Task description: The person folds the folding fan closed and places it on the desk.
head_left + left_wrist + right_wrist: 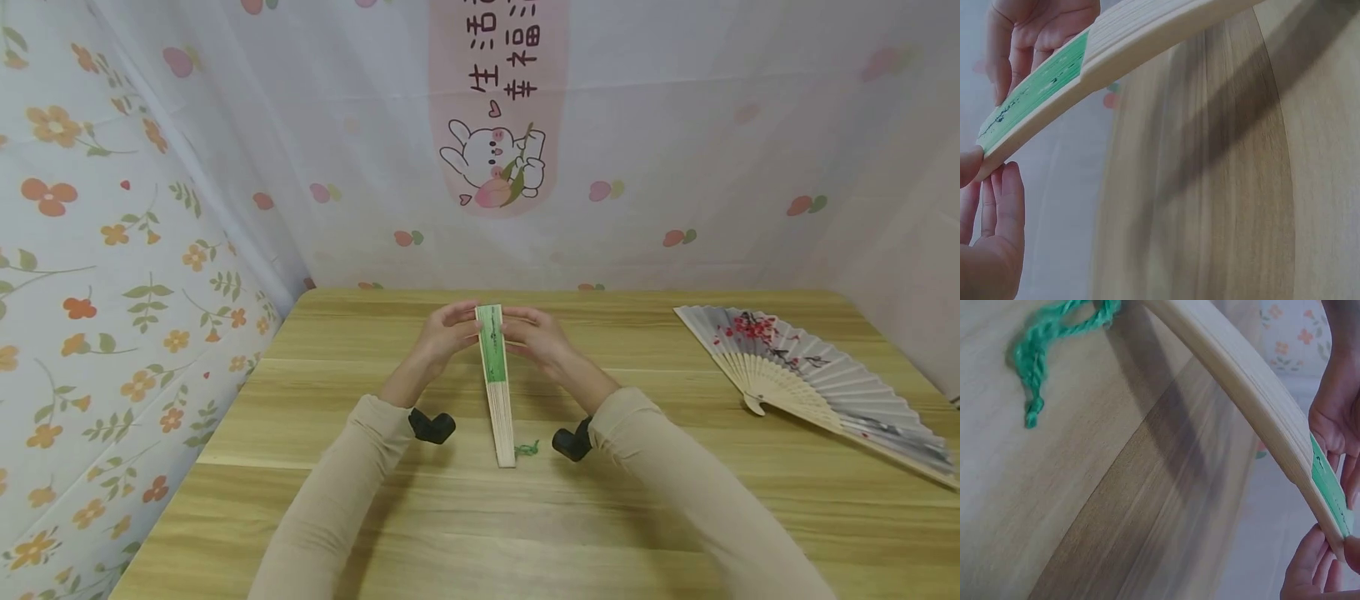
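A folded hand fan, green leaf at the far end and pale wooden ribs toward me, lies between both hands in the head view. My left hand holds its far end from the left, thumb and fingertips at the edge of the green part. From the other side my right hand pinches the same end, its thumb and fingers at the outer rib in the right wrist view. The fan slants, its green end raised above the table and its near end low. A green cord tassel lies beside that near end.
An open fan with red blossoms on pale grey lies on the wooden table at the right. Printed curtains hang behind and to the left. Black wrist mounts sit under the sleeves.
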Motion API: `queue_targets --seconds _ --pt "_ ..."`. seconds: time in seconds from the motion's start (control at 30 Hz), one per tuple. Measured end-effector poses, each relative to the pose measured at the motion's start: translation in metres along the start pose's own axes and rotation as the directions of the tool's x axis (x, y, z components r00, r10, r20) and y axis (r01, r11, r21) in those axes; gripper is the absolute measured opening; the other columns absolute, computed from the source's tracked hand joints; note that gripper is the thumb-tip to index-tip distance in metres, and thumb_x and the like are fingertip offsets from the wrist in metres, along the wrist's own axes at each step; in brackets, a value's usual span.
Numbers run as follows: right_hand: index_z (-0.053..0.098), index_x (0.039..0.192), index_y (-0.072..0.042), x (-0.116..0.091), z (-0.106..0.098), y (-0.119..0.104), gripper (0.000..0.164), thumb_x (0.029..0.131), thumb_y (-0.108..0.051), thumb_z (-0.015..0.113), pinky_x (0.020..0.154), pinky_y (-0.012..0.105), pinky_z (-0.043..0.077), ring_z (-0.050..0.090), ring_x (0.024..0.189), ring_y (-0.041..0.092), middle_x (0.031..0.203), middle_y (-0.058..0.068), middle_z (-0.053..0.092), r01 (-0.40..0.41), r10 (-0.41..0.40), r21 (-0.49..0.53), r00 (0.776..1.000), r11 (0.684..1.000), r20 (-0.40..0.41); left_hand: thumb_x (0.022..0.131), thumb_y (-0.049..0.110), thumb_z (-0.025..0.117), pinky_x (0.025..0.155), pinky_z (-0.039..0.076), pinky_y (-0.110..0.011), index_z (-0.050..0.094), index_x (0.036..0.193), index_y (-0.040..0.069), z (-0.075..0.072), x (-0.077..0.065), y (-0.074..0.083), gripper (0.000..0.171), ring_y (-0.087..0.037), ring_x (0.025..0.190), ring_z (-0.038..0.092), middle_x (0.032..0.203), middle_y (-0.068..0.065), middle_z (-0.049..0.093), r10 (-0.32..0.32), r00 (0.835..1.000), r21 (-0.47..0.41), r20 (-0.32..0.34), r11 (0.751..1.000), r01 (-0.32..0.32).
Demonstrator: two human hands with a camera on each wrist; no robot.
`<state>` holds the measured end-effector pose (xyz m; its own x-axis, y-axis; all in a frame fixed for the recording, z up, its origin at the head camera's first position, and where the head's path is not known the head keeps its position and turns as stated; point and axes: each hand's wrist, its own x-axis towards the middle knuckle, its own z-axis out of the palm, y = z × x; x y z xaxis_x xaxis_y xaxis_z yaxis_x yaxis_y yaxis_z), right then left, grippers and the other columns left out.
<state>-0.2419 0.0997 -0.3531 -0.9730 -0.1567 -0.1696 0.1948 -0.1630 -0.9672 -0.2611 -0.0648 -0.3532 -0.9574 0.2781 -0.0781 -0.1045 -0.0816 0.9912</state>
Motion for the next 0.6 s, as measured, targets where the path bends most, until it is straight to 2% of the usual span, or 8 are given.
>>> queue_targets --seconds 0.17,0.4,0.6 --pt "0.038 0.128 0.005 0.010 0.001 0.006 0.042 0.087 0.003 0.049 0.093 0.038 0.039 0.046 0.112 0.032 0.124 0.024 0.045 -0.034 0.034 -0.034 0.999 0.999 0.014 0.084 -0.003 0.055 0.089 0.043 -0.036 0.044 0.125 -0.004 -0.003 0.006 -0.008 0.042 -0.027 0.106 0.049 0.121 -0.021 0.047 -0.019 0.999 0.001 -0.041 1.000 0.019" --pt "0.039 0.131 -0.001 0.019 -0.001 0.017 0.048 0.085 0.004 0.052 0.089 0.038 0.043 0.051 0.107 0.033 0.125 0.022 0.046 -0.118 0.121 -0.109 0.992 0.987 0.027 0.082 -0.004 0.057 0.088 0.044 -0.038 0.048 0.121 -0.007 -0.007 0.015 -0.023 0.040 -0.027 0.100 0.054 0.117 -0.023 0.052 -0.050 0.992 0.009 -0.115 0.999 0.051" --pt "0.037 0.131 0.001 0.022 -0.003 0.022 0.049 0.084 0.008 0.051 0.086 0.039 0.045 0.051 0.105 0.034 0.123 0.025 0.046 -0.112 0.119 -0.131 0.992 0.985 0.047 0.084 -0.003 0.056 0.087 0.045 -0.036 0.049 0.121 -0.006 -0.007 0.019 -0.030 0.038 -0.032 0.101 0.054 0.117 -0.023 0.051 -0.087 0.990 0.052 -0.114 0.994 0.094"
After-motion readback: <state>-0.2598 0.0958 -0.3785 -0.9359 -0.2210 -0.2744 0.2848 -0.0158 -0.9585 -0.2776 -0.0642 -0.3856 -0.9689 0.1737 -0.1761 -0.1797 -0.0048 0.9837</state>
